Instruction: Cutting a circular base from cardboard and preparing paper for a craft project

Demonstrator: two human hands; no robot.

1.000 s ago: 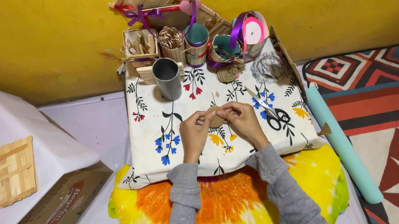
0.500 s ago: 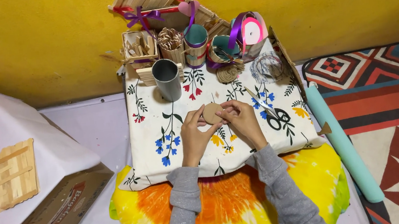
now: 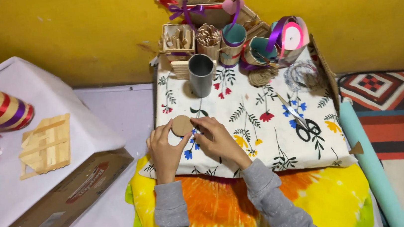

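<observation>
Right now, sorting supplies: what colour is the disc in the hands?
Plain light brown disc, seen in the head view.

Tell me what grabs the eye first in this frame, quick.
Dead centre, the left hand and right hand together pinch a small round cardboard disc over the floral cloth. Behind them, a grey metal cup stands before a cluster of ribbon-trimmed stick-built craft pots against the yellow wall. Black-handled scissors lie on the cloth to the right.
</observation>
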